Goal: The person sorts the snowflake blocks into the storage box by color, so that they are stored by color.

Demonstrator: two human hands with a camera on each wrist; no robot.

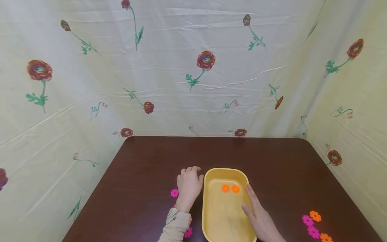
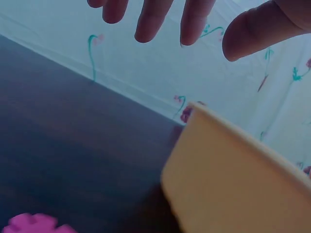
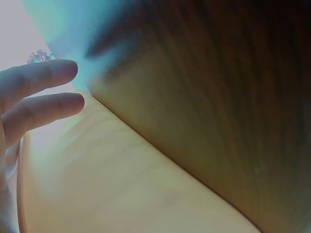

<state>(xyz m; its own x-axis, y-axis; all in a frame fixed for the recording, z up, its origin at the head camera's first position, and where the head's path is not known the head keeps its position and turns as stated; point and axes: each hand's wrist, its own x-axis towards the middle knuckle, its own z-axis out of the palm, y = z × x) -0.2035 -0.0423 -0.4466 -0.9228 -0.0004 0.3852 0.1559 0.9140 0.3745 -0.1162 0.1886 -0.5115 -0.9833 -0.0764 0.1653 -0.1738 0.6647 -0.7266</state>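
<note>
two orange discs (image 1: 230, 188) sit in the yellow tub (image 1: 225, 215) at lower centre of the head view, on the dark counter (image 1: 151, 161). left hand (image 1: 189, 186) rests beside the tub's left wall, fingers (image 2: 148, 22) loosely curled, holding nothing. right hand (image 1: 260, 218) lies flat along its right rim, fingers (image 3: 46, 77) straight. a pink disc (image 1: 174, 193) lies left of the left hand.

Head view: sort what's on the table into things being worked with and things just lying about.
In hand:
yellow tray, left hand beside it, right hand against its right rim
two orange flower pieces inside it
pink flower piece by the left hand

Lying about:
pink and orange flower pieces at the table's right edge
floral cloth backdrop
</note>
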